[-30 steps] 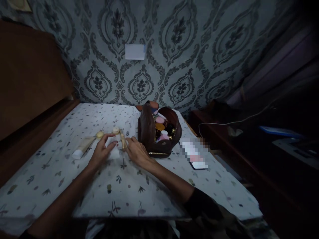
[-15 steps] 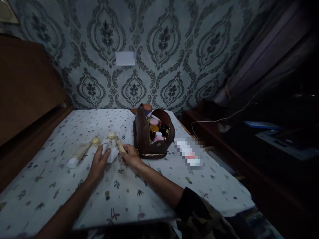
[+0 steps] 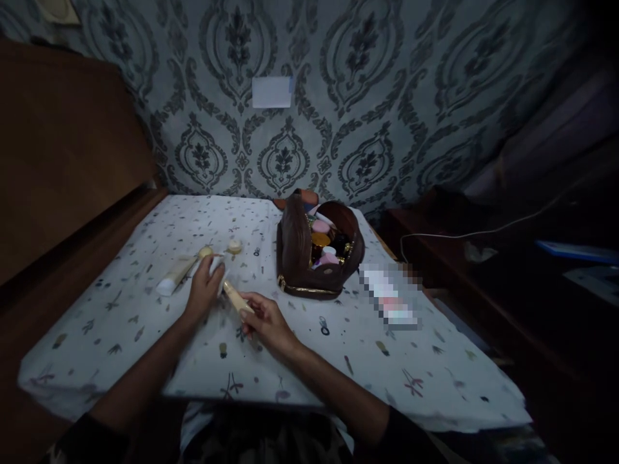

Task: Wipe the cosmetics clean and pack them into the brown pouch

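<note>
While the left hand [image 3: 204, 290] pinches a white tissue [image 3: 217, 273] left of the brown bag [image 3: 294, 256], the right hand [image 3: 269, 325] grips a slim beige tube [image 3: 236, 298] between its fingers, front-left of the bag.

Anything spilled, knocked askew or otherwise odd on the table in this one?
No spill or damage shows. The one oddity is the blocky patch to the right of the bag, which obscures whatever lies there. The bag gapes open but stands upright, and the tube in the right hand looks intact.

Dim, bluish light; dark corners; stretched, blurry edges.
</note>
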Demonstrator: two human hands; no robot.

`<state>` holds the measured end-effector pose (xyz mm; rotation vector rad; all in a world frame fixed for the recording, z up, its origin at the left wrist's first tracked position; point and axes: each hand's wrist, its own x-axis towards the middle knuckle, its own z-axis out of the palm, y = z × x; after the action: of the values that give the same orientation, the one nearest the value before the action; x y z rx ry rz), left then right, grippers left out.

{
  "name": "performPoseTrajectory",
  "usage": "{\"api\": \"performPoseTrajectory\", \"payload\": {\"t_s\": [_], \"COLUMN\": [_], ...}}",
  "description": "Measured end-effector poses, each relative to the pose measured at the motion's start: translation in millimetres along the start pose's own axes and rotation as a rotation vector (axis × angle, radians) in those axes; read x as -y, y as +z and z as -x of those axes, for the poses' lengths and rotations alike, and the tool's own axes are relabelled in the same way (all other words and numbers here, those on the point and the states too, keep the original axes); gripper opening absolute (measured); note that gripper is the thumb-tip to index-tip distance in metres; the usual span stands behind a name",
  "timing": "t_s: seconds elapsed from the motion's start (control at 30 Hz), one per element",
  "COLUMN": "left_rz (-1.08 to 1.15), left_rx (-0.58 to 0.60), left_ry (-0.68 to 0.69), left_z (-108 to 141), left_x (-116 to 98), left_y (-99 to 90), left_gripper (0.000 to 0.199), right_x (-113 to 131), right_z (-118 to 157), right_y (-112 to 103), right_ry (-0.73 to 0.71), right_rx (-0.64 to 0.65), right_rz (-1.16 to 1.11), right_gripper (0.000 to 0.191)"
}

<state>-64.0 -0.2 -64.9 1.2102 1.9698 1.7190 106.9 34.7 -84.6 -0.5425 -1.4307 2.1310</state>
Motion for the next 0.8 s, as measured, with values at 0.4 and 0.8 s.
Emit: {"api": "performPoseTrajectory", "payload": {"t_s": [0.4, 0.8], "left_rz": [0.96, 0.707], "left_rx": [0.155, 0.432], "left_ry": [-0.514, -0.41], "left_z": [-11, 14], "left_x": [-17, -26], "left_y": [-2.4, 9.8], "left_gripper": [0.025, 0.058], "right_x": [8, 2], "right_z": [4, -15], "right_y": [-5, -3], "right_ry": [0.29, 0.235], "right_rx": [0.009, -0.078], "right_rz": [-0.339, -0.379], "right_gripper": [0.05, 0.043]}}
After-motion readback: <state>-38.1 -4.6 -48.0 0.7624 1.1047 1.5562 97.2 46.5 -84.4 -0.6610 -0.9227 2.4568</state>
